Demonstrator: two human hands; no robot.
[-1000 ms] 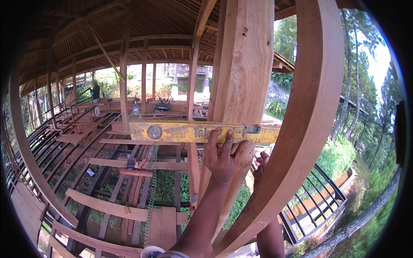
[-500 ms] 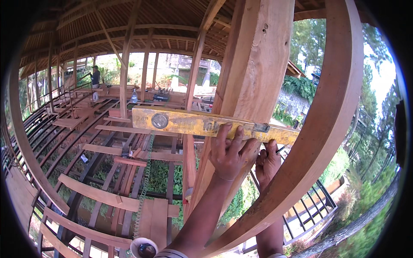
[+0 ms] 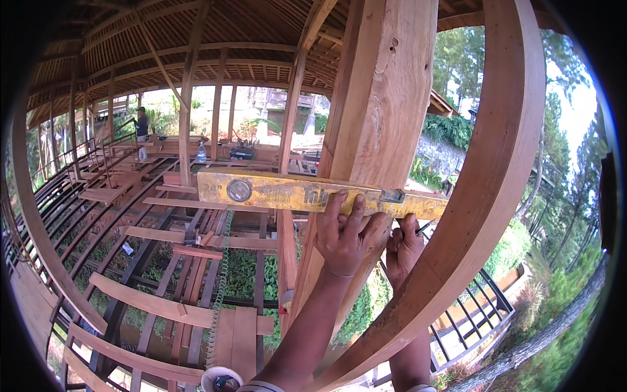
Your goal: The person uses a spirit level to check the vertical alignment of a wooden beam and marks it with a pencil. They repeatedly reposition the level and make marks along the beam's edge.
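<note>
A worn yellow spirit level (image 3: 281, 189) lies across a thick wooden post (image 3: 395, 117), its long left end sticking out past the post. My left hand (image 3: 343, 243) grips it from below, fingers bent over its front face close to the vial window. Just under the level's right part is my right hand (image 3: 401, 251), closed in a pinch around a thin dark pencil-like stick (image 3: 424, 227); its exact kind is hard to make out. A curved wooden beam (image 3: 509, 117) passes in front of my right forearm and hides part of it.
Dark metal joists (image 3: 140, 255) with loose planks (image 3: 153, 300) across them stretch to the left, greenery showing through the gaps. A coiled hose (image 3: 219, 281) hangs nearby. Far back stand a person (image 3: 142, 127) and a water bottle (image 3: 201, 153). A black railing (image 3: 470, 320) is at lower right.
The whole view has tilted slightly, so the post and level sit a little further left. Both hands keep their places at the level.
</note>
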